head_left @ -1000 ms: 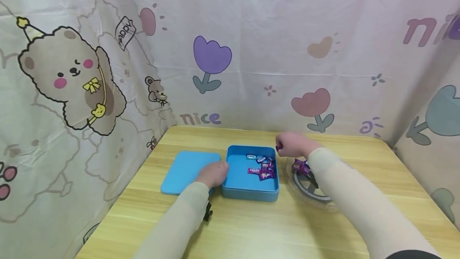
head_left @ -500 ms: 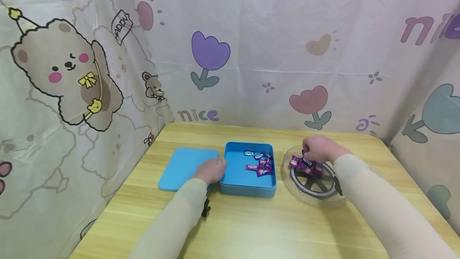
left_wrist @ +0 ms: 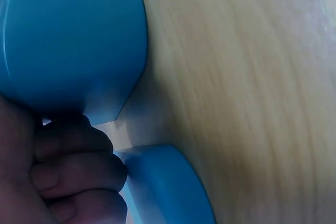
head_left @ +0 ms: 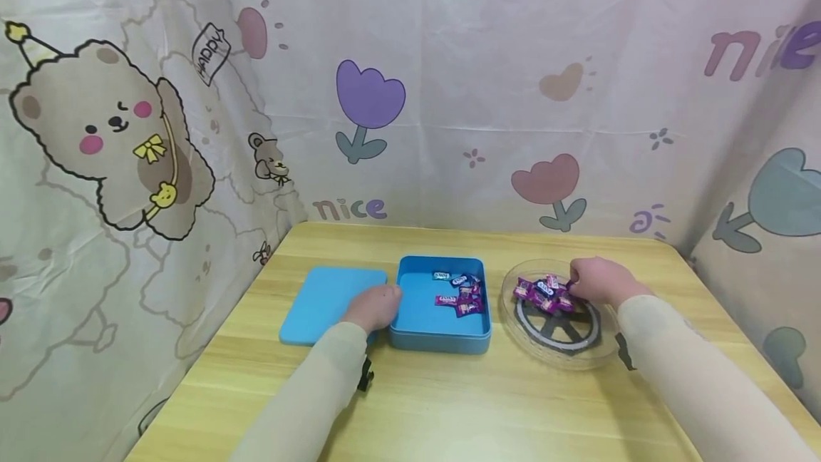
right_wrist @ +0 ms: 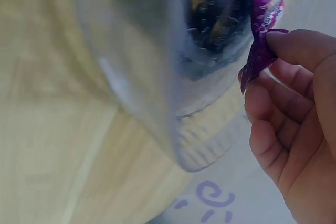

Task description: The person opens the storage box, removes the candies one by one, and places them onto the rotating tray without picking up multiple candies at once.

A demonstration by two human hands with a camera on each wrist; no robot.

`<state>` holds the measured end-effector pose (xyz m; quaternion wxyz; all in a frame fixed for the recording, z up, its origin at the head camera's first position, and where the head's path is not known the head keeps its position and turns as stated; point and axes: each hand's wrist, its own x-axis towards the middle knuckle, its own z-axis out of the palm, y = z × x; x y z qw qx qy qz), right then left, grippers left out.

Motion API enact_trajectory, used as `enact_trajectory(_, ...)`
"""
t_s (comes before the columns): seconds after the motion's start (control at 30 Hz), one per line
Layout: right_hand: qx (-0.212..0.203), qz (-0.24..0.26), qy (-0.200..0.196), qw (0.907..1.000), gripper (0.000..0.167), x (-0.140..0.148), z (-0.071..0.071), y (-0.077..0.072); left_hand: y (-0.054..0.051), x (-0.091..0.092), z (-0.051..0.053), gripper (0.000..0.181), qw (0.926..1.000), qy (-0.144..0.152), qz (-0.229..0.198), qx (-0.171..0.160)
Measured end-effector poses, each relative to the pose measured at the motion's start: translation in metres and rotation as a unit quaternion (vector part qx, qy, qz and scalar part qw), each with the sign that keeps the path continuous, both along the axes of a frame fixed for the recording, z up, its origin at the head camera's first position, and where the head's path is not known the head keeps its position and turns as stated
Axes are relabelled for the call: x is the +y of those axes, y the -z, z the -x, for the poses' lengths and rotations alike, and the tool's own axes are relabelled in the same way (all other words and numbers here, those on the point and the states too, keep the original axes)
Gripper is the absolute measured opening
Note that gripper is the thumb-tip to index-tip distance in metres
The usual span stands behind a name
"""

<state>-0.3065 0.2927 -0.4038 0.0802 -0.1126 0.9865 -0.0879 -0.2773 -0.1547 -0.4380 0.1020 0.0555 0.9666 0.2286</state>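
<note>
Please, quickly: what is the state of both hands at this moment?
Left hand: closed, holding the box at its left edge.
Right hand: closed, pinching a purple candy.

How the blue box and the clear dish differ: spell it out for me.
The blue box is squarish with opaque walls; the clear dish is round and see-through. The box's candies lie mostly toward its right side; the dish's candies are bunched toward its far side. Both stand on the wooden table.
</note>
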Motion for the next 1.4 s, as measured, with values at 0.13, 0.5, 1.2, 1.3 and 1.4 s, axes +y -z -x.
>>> enact_trajectory(0.13,-0.005,0.001,0.013,0.9999,0.015,0.003,-0.003,0.004,0.000,-0.001,-0.001,0.049,1.0000,-0.005,-0.006,-0.004)
enact_trajectory(0.5,0.011,0.015,0.021,0.9996,0.014,0.009,-0.006,0.012,0.001,-0.002,0.000,0.045,0.9997,0.019,0.014,0.006)
enact_trajectory(1.2,0.074,0.092,-0.056,0.9914,0.009,-0.092,-0.014,-0.013,-0.002,0.000,0.002,0.045,0.9995,0.022,0.021,0.004)
enact_trajectory(1.3,0.073,0.100,-0.068,0.9900,0.007,-0.113,-0.014,-0.018,-0.001,0.000,0.002,0.045,0.9996,0.023,0.018,0.005)
enact_trajectory(1.4,0.065,0.104,-0.083,0.9890,0.008,-0.134,-0.015,-0.022,0.001,0.000,0.001,0.045,0.9997,0.021,0.014,0.002)
